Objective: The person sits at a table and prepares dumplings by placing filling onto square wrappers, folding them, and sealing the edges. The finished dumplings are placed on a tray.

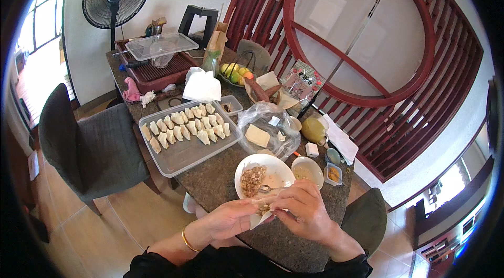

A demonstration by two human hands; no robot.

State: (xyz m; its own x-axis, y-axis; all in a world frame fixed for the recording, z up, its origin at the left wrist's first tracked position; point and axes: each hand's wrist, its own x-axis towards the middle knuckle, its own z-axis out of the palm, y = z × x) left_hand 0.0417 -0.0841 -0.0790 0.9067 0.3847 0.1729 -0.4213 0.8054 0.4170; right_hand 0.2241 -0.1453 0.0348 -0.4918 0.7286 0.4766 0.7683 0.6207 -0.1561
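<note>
Cupped near the table's front edge, my left hand [232,218] holds a pale dough wrapper [256,221] with minced filling [263,209] in it. The fingers of my right hand [303,211] pinch the wrapper's right edge, partly hiding it. Just beyond both hands stands a white bowl [278,177] with a heap of minced filling [252,180] on its left side. A metal spoon [265,188] lies in that bowl; its handle runs behind my right hand, and I cannot tell whether the hand touches it. Right of it, a smaller bowl [306,170] contains something pale yellow.
A plastic tray [179,160] bears rows of folded dumplings [193,123]. Stacked wrappers [258,135] lie on a clear plastic bag [287,140]. A yellow-filled jug [315,129], a small orange-filled container [333,174] and a fruit basket [236,73] stand farther around. Chairs [110,148] flank the table.
</note>
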